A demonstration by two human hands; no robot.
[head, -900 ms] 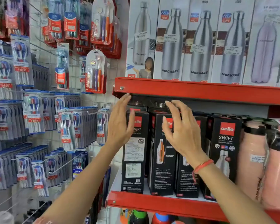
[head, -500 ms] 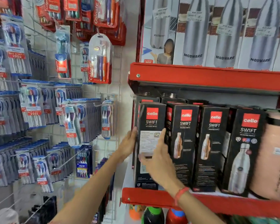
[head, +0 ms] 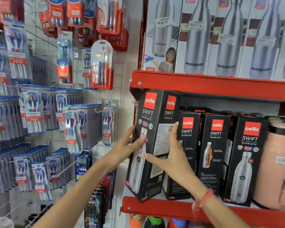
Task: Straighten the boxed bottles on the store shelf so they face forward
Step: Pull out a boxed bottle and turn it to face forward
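Both your hands are on the leftmost box (head: 152, 139), a black Cello Swift carton at the left end of the red shelf (head: 163, 209). Your left hand (head: 127, 145) wraps its left edge, thumb laid across the printed bottle on the front face, fingers (head: 130, 130) behind the side. Your right hand (head: 173, 155) presses the side panel with the label, index finger up along the far edge, thumb pointing left across the corner. Both grips are closed on this box. It stands tilted, top leaning left and nearly touching the upper shelf (head: 204, 84), bottom corner at the shelf lip; two faces show at once, so it is turned at an angle. Just right of your right grip, three more Cello boxes (head: 215, 145) stand upright in a row, logos forward, the nearest partly hidden behind your wrist. A red band (head: 204, 198) sits on that wrist. Beyond them, a peach flask (head: 276, 162). Above your grips, Modware boxes (head: 227, 38). Left of your left grip, racks of toothbrush packs (head: 34, 112) on hooks.
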